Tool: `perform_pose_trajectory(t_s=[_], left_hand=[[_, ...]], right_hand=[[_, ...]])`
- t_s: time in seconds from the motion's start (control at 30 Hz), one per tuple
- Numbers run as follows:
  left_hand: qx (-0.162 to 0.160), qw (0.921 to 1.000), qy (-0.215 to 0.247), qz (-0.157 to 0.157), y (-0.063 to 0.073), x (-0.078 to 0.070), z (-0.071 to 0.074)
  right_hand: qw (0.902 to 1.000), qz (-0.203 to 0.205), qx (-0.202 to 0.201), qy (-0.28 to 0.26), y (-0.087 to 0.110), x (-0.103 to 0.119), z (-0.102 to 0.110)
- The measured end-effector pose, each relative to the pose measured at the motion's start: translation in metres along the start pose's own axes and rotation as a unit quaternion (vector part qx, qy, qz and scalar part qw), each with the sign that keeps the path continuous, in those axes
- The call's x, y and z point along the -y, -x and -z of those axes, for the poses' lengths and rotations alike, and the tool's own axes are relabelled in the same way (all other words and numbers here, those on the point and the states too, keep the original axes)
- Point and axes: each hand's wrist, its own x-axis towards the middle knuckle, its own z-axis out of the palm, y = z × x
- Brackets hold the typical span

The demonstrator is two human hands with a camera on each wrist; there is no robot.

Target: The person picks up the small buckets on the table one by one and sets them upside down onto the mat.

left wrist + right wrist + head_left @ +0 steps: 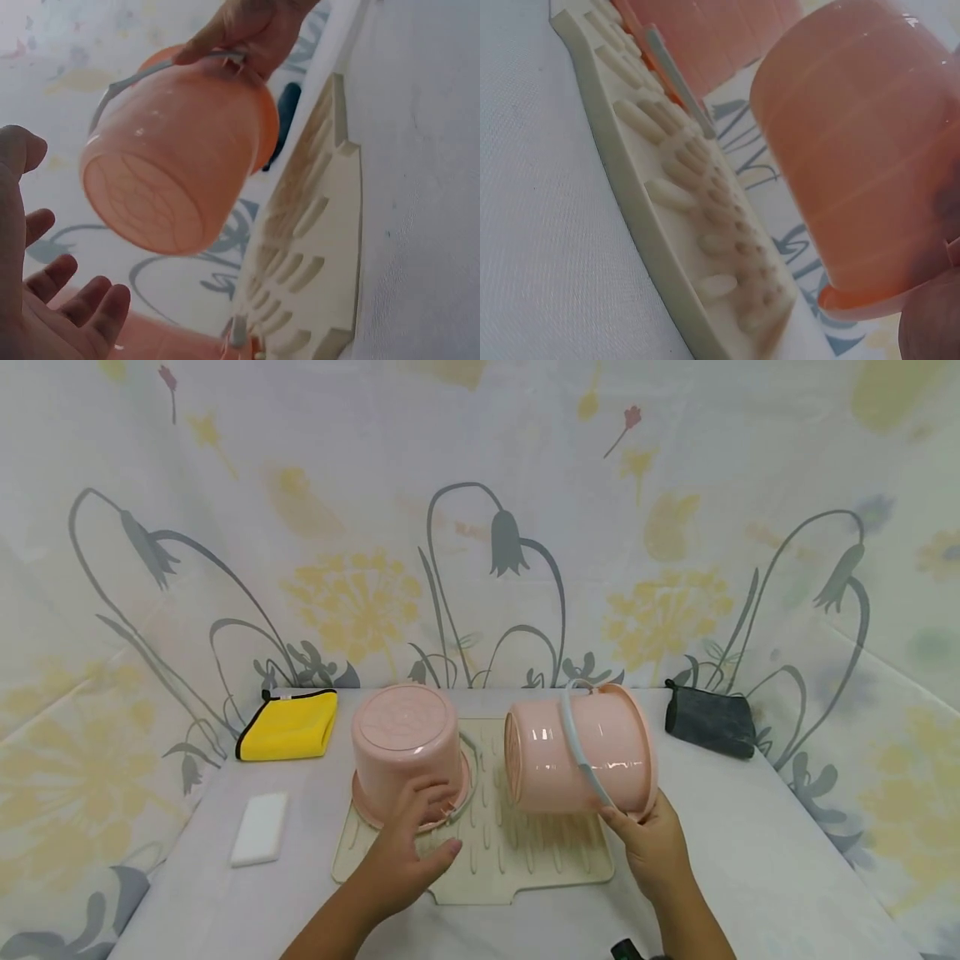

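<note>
**Pink held bucket tilted on its side above the cream mat**

Right hand: fingers curled at the bucket's rim, thumb by the grey handle. Left hand: fingers spread before the inverted bucket, which stands rim-down on the mat; contact cannot be told. The step appears to be placing the held bucket; the next move would call for turning it mouth-down and lowering it beside its neighbour.

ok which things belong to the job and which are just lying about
Likely in use:
sideways pink plastic bucket, in the right hand
upside-down pink plastic bucket
ridged cream mat beneath it

Likely lying about:
folded yellow black-edged cloth
white rectangular block
dark grey fabric bundle
</note>
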Motion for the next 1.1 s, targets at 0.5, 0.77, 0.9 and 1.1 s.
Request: perform_pose_trajectory(t_s=[0.5, 0.77, 0.9, 1.1], left_hand=[[0.022, 0.9983, 0.01, 0.053, -0.056, -0.015, -0.038], [0.019, 0.9981, -0.006, 0.058, -0.072, -0.02, -0.051], [0.027, 0.9961, 0.013, 0.084, -0.076, -0.023, -0.055], [0.037, 0.9944, 0.032, 0.093, -0.08, -0.02, -0.056]], right_hand=[[0.9946, 0.036, 0.027, -0.094, 0.003, -0.002, 0.005], [0.9867, 0.063, 0.051, -0.141, 0.001, -0.005, 0.004], [0.9843, 0.066, 0.059, -0.152, 0.001, -0.006, 0.005], [0.9771, 0.067, 0.082, -0.185, 0.003, -0.006, 0.004]])
